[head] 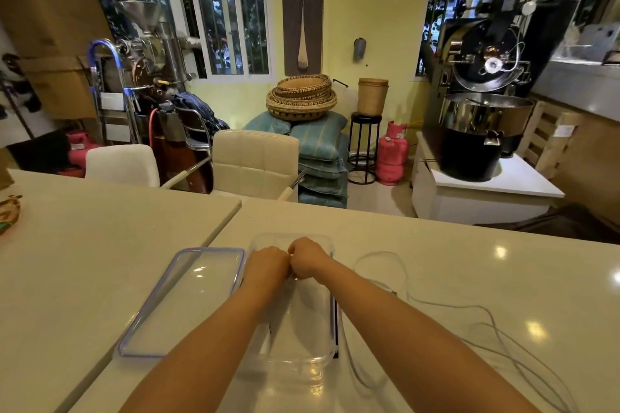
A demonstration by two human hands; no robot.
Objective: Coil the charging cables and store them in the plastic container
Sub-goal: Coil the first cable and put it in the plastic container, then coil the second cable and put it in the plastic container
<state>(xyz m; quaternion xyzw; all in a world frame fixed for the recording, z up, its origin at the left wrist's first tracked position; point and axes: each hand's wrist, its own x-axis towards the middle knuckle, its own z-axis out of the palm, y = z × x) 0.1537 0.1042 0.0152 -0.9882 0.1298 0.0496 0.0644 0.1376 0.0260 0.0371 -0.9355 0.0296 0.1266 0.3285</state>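
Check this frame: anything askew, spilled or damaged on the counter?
Nothing spilled or damaged. Only untidy item: the white charging cable sprawls in loose loops right of the clear plastic container, not yet coiled. The lid lies flat to its left. Both hands, left hand and right hand, are fisted together over the container.

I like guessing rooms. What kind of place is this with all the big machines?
Probably a small coffee roasting workshop: a big black roaster, a smaller steel roaster and a pink gas cylinder stand behind the white counter.
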